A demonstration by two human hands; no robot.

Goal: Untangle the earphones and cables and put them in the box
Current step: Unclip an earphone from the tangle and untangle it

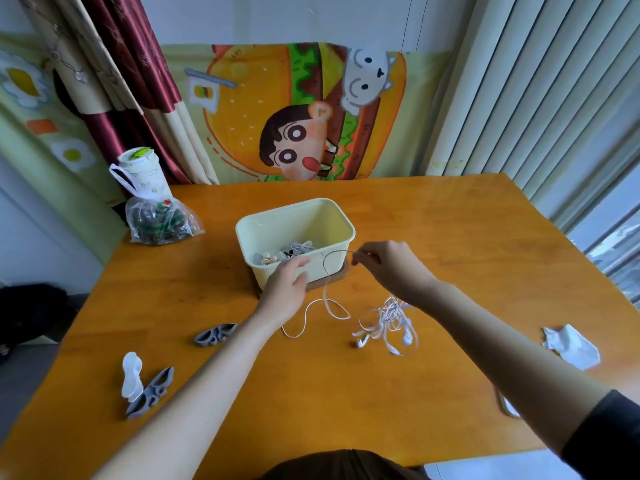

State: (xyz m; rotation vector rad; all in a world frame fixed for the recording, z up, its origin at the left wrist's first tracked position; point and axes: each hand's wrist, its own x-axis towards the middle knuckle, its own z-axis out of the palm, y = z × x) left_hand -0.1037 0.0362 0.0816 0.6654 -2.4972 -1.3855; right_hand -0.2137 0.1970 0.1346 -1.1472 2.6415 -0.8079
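A cream plastic box [341, 221] stands on a brown wooden base in the middle of the table, with several small cable bundles lying inside. My right hand [391, 268] pinches a thin white cable [327, 303] just in front of the box's right corner. The cable arcs down and loops over the table toward a tangled heap of white earphones [388, 322]. My left hand [285, 289] hovers before the box's front wall, fingers relaxed, holding nothing that I can see.
Grey cable winders [215, 335] and a white-and-grey pair [145, 386] lie on the orange table [346, 403] at the left. A clear bag with a cup [152, 216] sits at the back left. Crumpled white paper [571, 346] lies at the right.
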